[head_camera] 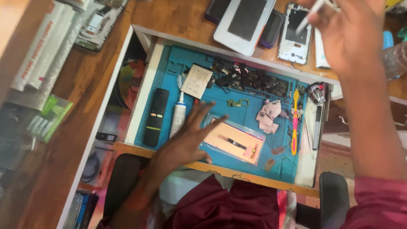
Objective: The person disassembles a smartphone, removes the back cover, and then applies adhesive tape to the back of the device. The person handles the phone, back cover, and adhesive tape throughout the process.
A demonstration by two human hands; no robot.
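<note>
My left hand (188,135) lies flat with fingers spread on the blue work mat (258,163), its fingertips at the edge of a pink phone back panel in a clear sleeve (235,142). My right hand (345,32) is raised over the desk at the upper right, fingers closed on a thin white tool (309,17). Under it on the wooden desk lies an opened white phone frame (293,34). A white glue tube (178,118) and a black remote (156,116) rest on the mat just left of my left hand.
The mat sits in an open drawer (140,91). On it are a pile of small black parts (250,78), pink scraps (269,116), a yellow and pink toothbrush (295,123) and a black pen (316,127). A grey tablet (243,21) and wrapped packages (46,51) lie on the desk.
</note>
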